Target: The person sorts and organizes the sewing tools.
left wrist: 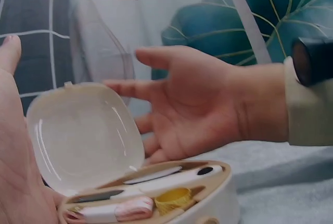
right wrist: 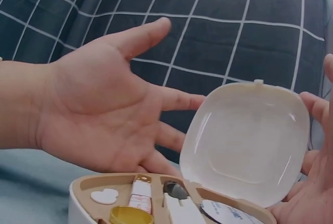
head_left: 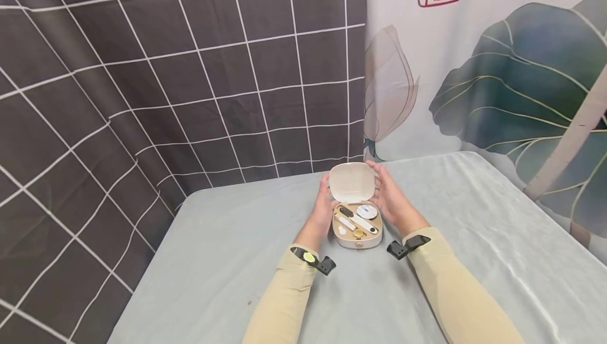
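A small white sewing-kit case sits on the bed-like surface, its lid raised upright. My left hand is at the lid's left side and my right hand at its right. Both have outstretched fingers, with fingertips right at the lid's edges in the wrist views. In the beige tray lie a folded measuring tape, a gold ring thimble, a long white tool with a dark end, a round white disc and a small white heart-shaped piece.
Pale grey-blue cloth covers the surface under the case. Behind it hangs a dark curtain with a white grid, and a leaf-printed curtain is at the right. Black cameras are strapped at both wrists.
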Motion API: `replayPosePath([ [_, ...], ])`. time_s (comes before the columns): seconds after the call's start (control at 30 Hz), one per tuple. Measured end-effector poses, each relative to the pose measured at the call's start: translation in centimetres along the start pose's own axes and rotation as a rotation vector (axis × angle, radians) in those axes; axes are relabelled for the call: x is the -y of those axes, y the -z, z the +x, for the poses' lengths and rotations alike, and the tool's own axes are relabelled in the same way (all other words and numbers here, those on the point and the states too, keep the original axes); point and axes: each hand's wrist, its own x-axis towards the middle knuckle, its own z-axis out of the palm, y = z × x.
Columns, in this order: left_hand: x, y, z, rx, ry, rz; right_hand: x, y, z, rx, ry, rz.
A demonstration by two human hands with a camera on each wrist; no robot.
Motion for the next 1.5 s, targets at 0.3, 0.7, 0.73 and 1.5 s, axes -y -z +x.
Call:
replayPosePath([
  [0.3, -0.1, -0.1, 0.2, 0.01, 0.033, 0.011, -0.3, 0.0, -0.2, 0.006, -0.032, -0.12],
  [0.7, -2.6, -1.2, -0.2, -0.082, 0.188, 0.23, 1.7, -0.1, -0.3, 0.081, -0.219, -0.563],
  [0.73, -2.7, -1.3, -0.3, -0.09, 0.188, 0.237, 1.7, -0.1, -0.2, 0.089, -0.213, -0.573],
  [1.5, 0.3, 2.1, 0.9, 0.086, 0.095, 0.366, -1.9, 1.3, 0.0, 0.113, 0.208, -0.599],
])
